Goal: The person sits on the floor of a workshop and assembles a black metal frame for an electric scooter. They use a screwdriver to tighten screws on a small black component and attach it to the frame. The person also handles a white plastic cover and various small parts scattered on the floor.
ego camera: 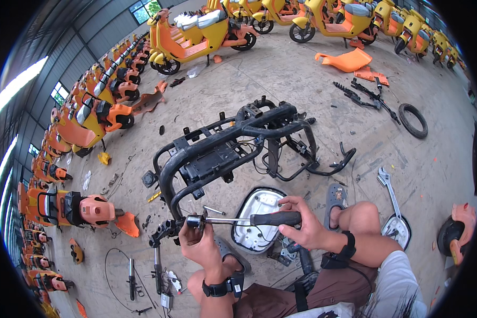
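My right hand [304,228] grips the black handle of a screwdriver [276,218], whose shaft points left. In my left hand [200,242] is a small dark cylindrical metal part [194,221], held between thumb and fingers. The screwdriver's tip meets or lies right beside that part; which of the two I cannot tell. A thin dark cable runs from the part under the shaft. Just beyond my hands the black tubular scooter frame [210,149] rests on the floor. A scooter seat [258,242] lies underside up below the screwdriver.
An adjustable wrench [390,192] lies at the right, touching a smaller padded piece [397,232]. A cordless power tool [304,258] is near my legs. Shock absorbers [132,278] and cables lie at the lower left. A tyre [413,120] and orange panels [346,60] are farther off.
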{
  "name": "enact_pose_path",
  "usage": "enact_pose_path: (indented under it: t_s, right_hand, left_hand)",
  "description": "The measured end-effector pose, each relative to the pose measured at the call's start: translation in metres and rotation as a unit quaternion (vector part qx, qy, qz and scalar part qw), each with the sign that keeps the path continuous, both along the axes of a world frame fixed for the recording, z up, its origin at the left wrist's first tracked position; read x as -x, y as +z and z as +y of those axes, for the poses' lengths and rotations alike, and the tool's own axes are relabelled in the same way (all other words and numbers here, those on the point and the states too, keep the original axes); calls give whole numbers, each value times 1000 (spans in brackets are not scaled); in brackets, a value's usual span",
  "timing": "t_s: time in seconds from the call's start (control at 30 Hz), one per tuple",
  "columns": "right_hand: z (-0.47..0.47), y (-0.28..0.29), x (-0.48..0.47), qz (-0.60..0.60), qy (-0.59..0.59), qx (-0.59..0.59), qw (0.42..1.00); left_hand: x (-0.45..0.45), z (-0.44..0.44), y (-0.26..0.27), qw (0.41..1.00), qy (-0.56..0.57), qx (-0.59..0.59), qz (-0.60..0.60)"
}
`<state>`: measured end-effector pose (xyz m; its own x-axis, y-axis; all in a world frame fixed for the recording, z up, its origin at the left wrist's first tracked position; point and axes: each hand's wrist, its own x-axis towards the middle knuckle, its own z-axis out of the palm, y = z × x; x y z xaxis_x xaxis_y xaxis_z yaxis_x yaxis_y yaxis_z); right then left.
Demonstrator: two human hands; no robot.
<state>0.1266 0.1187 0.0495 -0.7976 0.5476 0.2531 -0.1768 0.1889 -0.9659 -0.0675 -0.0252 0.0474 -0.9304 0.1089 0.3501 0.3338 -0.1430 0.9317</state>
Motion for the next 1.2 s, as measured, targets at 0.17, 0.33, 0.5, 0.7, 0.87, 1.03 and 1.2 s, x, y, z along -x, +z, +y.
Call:
enact_pose_path:
  t_s: [0.17, 0.33, 0.5, 0.7, 0.87, 1.03, 1.2]
  right_hand:
    - [-2, 9, -2, -84, 38, 186, 978]
    - [-3, 4, -1, -21, 39, 142, 989]
    - [2, -3, 2, -32, 55, 130, 989]
    - [-2, 11, -2, -24, 30, 142, 989]
    - [1, -4, 2, -18, 49, 126, 991]
    - [0, 4, -2, -42, 44, 231, 971]
    - [-1, -5, 11, 35, -22, 77, 996]
  left_hand:
    - [0, 0, 2, 1000, 1, -9, -7]
    - [0, -1, 3, 1000, -4, -1, 0]
    - [-1, 1, 3, 1000, -3, -19, -8]
    - [-1, 0, 2, 1000, -5, -7, -1]
    - [-2, 1, 4, 1000, 3, -12, -10]
    - [-1, 0, -1, 1000, 1, -9, 5]
    - [-2, 4, 1, 1000, 6, -13, -9]
